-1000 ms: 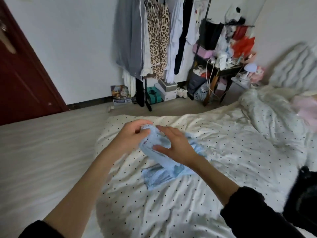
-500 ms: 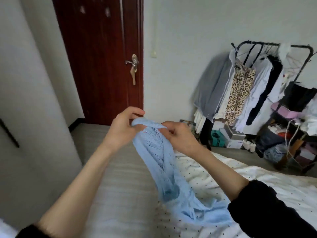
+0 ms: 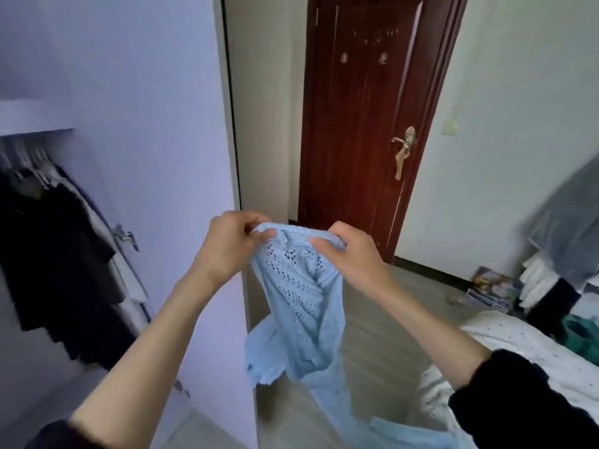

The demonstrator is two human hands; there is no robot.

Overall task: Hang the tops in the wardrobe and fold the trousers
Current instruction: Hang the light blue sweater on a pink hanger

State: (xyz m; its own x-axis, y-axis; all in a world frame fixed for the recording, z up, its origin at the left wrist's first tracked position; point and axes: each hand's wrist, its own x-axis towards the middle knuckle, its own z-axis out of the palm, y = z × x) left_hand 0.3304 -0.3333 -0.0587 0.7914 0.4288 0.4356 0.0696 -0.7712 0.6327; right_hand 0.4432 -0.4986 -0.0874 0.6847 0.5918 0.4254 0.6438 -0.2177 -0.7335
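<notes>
Top (image 3: 301, 306), lifted off the bed (image 3: 505, 345) since a second ago, now hangs just right of the open wardrobe (image 3: 58, 241), left hand (image 3: 227, 244) and right hand (image 3: 353, 254) pinching its upper edge, so hanging looks next.

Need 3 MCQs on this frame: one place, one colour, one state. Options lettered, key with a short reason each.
1. Where do the dark garments hang?
A. in the wardrobe at left
B. on the door
C. over the bed

2. What colour is the knit top?
A. red
B. light blue
C. black

3. How is the top held?
A. left hand only
B. lying on the floor
C. pinched by both hands

Key:
1 A, dark garments hang inside the wardrobe.
2 B, the knit top is light blue.
3 C, the left hand and right hand pinch its upper edge.
</notes>
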